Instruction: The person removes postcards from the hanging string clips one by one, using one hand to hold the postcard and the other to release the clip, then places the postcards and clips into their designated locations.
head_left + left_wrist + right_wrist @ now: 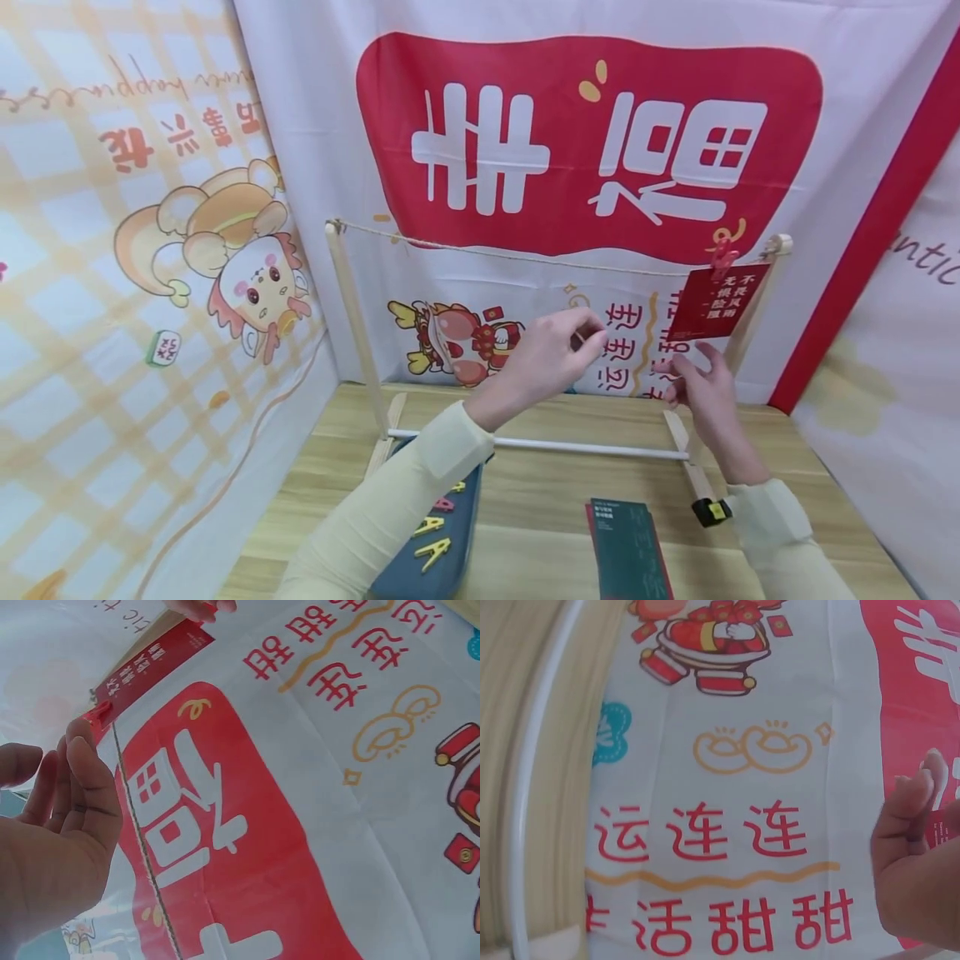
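Note:
A red card (720, 300) with white characters hangs from a twine line (510, 252), clipped there by a red clothespin (723, 257) near the right post. My right hand (705, 396) is just below the card's lower edge, fingers loosely bent and apart, with nothing between them. To the left, my left hand (551, 354) is raised in front of the backdrop, its fingers loosely curled and holding nothing. In the left wrist view the left hand (67, 825) overlaps the twine, its fingertips appearing close to the clothespin (97, 714).
A wooden frame with a left post (356, 333) and a white lower bar (592, 448) stands on the table (525, 517). A blue tray (450, 558) holds several yellow and pink clothespins. Stacked green and red cards (630, 546) lie in front. A printed cloth (322, 100) hangs behind.

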{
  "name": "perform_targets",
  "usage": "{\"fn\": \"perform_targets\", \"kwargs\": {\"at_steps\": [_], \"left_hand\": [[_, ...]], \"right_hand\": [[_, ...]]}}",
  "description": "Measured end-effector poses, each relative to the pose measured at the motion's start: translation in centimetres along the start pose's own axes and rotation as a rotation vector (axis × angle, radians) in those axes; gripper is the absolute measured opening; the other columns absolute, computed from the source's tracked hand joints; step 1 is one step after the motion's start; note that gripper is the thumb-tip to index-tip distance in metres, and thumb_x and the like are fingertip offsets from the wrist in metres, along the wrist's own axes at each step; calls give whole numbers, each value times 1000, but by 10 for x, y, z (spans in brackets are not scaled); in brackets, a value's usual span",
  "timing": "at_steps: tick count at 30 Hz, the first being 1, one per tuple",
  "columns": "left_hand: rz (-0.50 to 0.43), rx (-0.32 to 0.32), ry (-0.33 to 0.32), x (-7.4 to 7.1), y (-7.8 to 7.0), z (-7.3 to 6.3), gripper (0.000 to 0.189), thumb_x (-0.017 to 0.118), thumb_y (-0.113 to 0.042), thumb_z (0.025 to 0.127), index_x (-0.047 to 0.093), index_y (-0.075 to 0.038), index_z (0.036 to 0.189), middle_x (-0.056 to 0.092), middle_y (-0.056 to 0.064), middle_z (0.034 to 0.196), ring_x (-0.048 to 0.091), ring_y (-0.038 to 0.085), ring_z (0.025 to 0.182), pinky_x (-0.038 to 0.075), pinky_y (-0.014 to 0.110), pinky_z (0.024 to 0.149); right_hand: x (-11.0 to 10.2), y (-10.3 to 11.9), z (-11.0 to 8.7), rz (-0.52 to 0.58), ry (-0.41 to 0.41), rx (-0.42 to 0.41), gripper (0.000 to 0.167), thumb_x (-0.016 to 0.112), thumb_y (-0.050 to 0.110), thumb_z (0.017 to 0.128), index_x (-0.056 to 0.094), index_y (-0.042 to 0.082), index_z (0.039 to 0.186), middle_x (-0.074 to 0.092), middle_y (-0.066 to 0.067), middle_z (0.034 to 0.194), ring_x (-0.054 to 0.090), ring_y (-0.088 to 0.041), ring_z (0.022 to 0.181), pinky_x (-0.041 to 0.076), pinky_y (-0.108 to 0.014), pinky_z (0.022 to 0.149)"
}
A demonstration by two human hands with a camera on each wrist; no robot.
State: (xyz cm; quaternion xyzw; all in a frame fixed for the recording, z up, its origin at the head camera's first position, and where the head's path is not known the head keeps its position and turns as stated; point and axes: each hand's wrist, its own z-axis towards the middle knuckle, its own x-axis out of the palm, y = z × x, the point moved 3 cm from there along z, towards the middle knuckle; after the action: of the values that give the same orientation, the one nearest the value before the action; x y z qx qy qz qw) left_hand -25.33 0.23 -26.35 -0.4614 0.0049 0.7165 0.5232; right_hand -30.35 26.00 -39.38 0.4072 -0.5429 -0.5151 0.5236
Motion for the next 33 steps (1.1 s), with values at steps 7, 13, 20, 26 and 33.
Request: {"fn": "perform_targets", "kwargs": {"at_steps": [7, 13, 20, 26, 33], "left_hand": [[12, 26, -30, -4, -18, 29, 20, 62, -21, 96, 62, -10, 113, 68, 1, 103, 62, 5, 86, 49, 7, 74], [63, 0, -15, -3, -33, 56, 34, 62, -23, 96, 54, -12, 126, 62, 3, 120, 64, 5, 95, 50, 7, 76], [203, -9, 3, 7, -45, 86, 43, 63, -32, 94, 51, -15, 132, 56, 1, 131, 56, 4, 110, 49, 8, 83], [271, -27, 6, 14, -54, 105, 51, 67, -36, 91, 51, -18, 136, 53, -1, 136, 48, 5, 116, 46, 13, 95], [318, -57, 34, 20, -64, 121, 60, 66, -38, 92, 44, -19, 144, 51, -4, 141, 46, 5, 121, 42, 16, 101]], "right_hand": [[4, 7, 5, 309, -24, -6, 57, 58, 20, 99, 17, 13, 138, 75, -1, 78, 53, -13, 43, 47, -25, 43], [-2, 6, 15, 495, 11, 16, 29, 53, 16, 101, 31, 12, 120, 74, -7, 82, 54, -14, 45, 46, -25, 42], [-4, 1, 16, 675, 88, 56, 19, 53, 17, 101, 44, 14, 118, 71, -7, 82, 53, -15, 50, 43, -27, 47], [-4, 0, 18, 672, 96, 49, 26, 56, 19, 100, 47, 15, 124, 71, -5, 84, 51, -15, 52, 44, -27, 49], [-3, 2, 18, 750, 74, 53, 20, 55, 18, 100, 52, 16, 120, 69, -7, 77, 47, -18, 49, 43, -29, 48]]}}
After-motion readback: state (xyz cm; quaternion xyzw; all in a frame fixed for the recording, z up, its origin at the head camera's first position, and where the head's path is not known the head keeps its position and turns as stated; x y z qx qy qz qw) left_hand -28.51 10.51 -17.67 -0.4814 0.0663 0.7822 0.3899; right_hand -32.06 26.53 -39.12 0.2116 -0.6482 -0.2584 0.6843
